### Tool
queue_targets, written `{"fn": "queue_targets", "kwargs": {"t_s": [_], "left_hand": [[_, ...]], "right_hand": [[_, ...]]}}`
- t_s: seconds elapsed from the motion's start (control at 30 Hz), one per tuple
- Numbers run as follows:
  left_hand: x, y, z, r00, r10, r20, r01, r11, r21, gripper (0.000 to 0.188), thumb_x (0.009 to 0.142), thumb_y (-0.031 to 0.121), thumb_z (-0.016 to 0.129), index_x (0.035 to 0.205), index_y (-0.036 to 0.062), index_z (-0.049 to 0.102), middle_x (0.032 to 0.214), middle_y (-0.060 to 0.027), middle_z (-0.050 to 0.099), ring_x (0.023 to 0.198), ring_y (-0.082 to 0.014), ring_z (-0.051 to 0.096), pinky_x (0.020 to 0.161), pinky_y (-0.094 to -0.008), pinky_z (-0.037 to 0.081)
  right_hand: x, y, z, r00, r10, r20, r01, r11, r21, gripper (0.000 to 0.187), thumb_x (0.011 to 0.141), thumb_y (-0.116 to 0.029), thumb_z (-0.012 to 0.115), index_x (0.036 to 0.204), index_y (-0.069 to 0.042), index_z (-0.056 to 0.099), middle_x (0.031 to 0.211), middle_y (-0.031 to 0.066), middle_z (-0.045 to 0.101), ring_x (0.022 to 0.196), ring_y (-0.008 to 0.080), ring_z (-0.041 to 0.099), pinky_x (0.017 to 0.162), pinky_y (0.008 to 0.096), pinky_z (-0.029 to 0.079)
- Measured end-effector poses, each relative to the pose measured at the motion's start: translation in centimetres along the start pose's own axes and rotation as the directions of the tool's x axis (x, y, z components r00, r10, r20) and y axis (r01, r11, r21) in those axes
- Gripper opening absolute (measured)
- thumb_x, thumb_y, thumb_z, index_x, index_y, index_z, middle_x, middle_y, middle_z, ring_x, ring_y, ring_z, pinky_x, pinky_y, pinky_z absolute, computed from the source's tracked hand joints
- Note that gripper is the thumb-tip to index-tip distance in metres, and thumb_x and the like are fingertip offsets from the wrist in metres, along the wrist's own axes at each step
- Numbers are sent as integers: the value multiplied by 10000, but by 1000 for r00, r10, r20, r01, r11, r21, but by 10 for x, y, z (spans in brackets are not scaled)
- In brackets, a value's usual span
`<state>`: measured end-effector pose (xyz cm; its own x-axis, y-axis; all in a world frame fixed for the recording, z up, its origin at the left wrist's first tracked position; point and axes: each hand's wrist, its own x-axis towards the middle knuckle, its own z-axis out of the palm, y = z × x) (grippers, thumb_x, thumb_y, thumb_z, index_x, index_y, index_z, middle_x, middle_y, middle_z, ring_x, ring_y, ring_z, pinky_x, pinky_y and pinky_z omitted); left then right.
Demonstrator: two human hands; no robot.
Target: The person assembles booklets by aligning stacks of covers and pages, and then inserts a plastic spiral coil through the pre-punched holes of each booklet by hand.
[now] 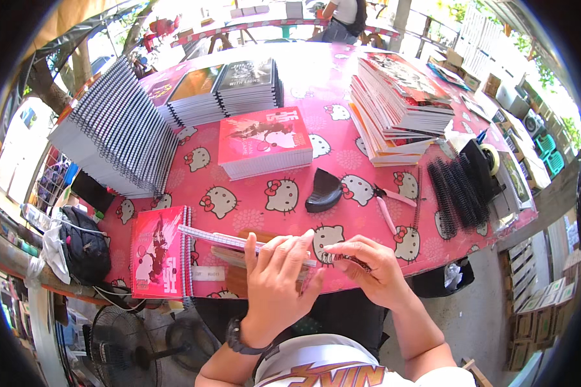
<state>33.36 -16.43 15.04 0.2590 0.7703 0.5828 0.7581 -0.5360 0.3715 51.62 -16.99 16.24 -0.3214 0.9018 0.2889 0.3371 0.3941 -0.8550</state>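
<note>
My left hand [274,277], with a black watch on its wrist, rests over an unbound book [223,240] seen edge-on, its row of punched holes showing. The fingers are bent round the book's near end. My right hand [371,267] is closed in a pinch on a dark spiral coil [352,260] beside the book's right end; the fingers partly hide it. Under the book lie brown wooden boards [237,281]. To the left is a red spiral-bound notebook [158,255]. Pink-handled pliers [387,208] and a black curved wedge [325,191] lie beyond my hands.
A tall stack of spiral-bound books [119,129] stands at left, more bound stacks [248,84] behind. Red-covered books [265,145] sit mid-table, loose books [400,109] at right. Black coils [458,193] lie near a tape roll [490,158]. A fan [132,348] stands below; a person [345,19] is far off.
</note>
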Motion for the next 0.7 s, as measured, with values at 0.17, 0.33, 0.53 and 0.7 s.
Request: {"fn": "queue_targets", "kwargs": {"t_s": [0.17,0.33,0.53,0.7], "left_hand": [[-4,-22,-10,996,50,-71,-68,957,-283,185,763,64,655,939,121,650,954,-39,646,915,-216,610,961,-423,360],[-6,-25,-10,987,102,-125,-134,951,-280,151,728,48,694,852,129,664,895,-16,661,860,-201,627,885,-388,407],[-7,-26,-11,983,123,-134,-157,945,-286,176,718,50,708,867,127,655,900,-17,659,854,-202,628,867,-388,413],[-6,-27,-8,978,133,-160,-180,928,-327,179,706,57,721,859,117,651,887,-23,657,841,-199,629,829,-374,426]], "right_hand": [[7,2,6,997,-72,-6,72,994,79,236,807,29,597,1031,-42,622,874,90,609,774,210,598,679,300,483],[15,-5,0,994,-56,92,57,998,-6,216,810,39,576,1008,-37,619,872,98,601,740,230,594,659,310,474],[23,-5,-4,978,-48,203,49,999,-3,292,787,88,523,1042,-33,598,861,132,594,752,277,598,667,323,472],[23,-5,-7,964,-107,243,129,988,-80,350,774,101,504,1085,-39,583,885,152,606,780,314,607,684,352,487]]}}
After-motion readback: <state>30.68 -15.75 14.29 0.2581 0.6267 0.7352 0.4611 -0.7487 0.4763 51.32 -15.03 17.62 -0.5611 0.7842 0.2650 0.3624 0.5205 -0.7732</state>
